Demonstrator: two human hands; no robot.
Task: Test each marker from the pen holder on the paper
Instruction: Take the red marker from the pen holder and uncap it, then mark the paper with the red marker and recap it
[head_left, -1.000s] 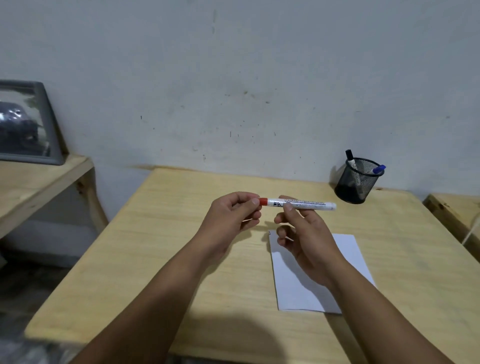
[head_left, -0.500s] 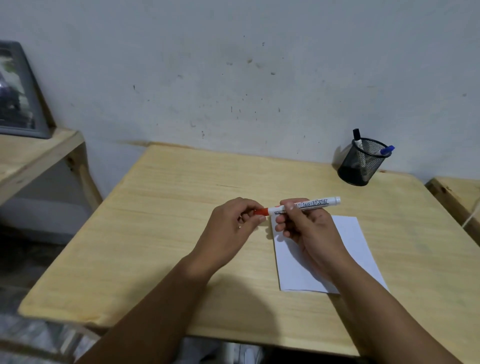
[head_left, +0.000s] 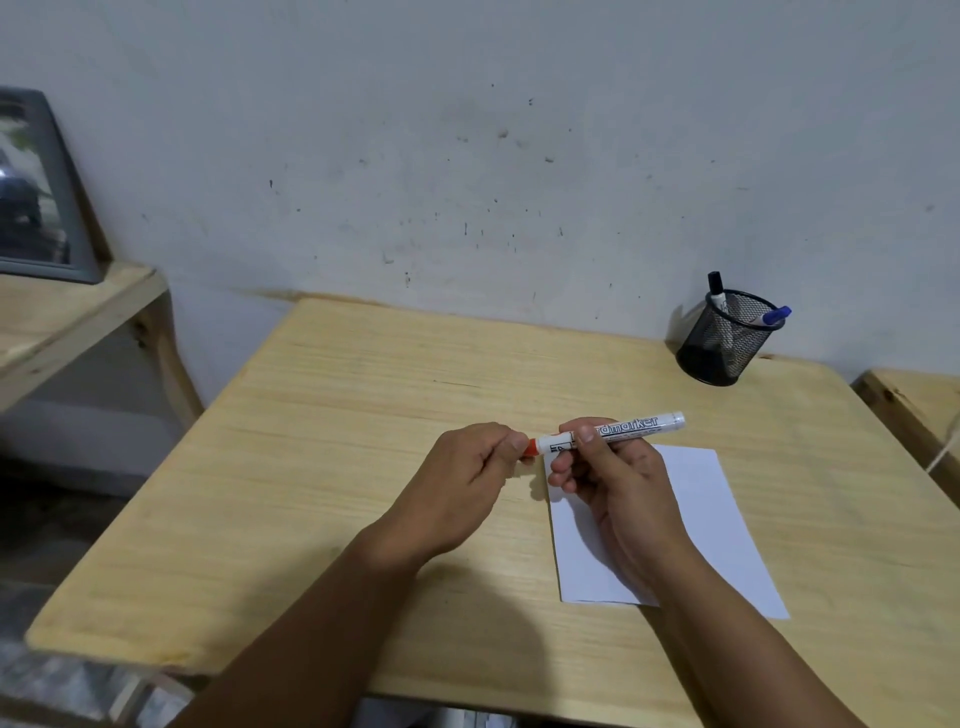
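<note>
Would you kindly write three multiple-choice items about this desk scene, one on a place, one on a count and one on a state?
1. Where does the pen holder stand on the table?
A. far right corner, near the wall
B. near left corner
C. on the paper

2. How many markers stand in the pen holder?
A. none
B. two
C. five

3. What state is the red marker in?
A. lying loose on the paper
B. standing in the holder
C. held level above the table, left hand pinching its red cap, right hand gripping the barrel

Answers:
1. A, the holder sits at the back right, close to the wall.
2. B, a black-capped marker and a blue-capped marker stick out of it.
3. C, both hands grip it over the near edge of the paper, cap on.
</note>
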